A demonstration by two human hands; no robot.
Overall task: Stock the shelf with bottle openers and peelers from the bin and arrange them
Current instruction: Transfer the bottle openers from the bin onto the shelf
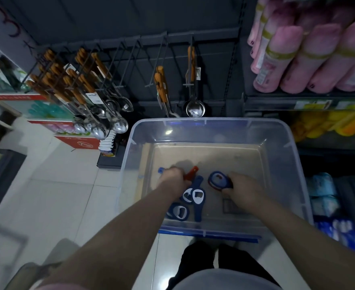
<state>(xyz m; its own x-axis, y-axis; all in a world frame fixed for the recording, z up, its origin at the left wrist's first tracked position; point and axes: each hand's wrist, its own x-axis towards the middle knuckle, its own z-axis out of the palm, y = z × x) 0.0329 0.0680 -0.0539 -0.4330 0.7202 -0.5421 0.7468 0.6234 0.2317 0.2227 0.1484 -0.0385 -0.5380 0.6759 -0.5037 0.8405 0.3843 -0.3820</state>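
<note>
Blue bottle openers [190, 195] lie heaped on the floor of the clear bin [214, 120], their long axes running roughly 12 to 6 o'clock. The left hand [173, 177], at their 11 o'clock and nearer the heap, is curled round a red-handled tool [191, 172]. The right hand [242, 190], at their 3 o'clock, pinches a round blue opener [219, 181]. The hands are apart. Bare pegs [149, 85] hang at 12 o'clock beyond the bin, probably the next stop.

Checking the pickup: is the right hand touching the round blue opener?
Touching. The head view shows the right hand curling its fingers round the blue opener at its handle, inside the bin.
</note>
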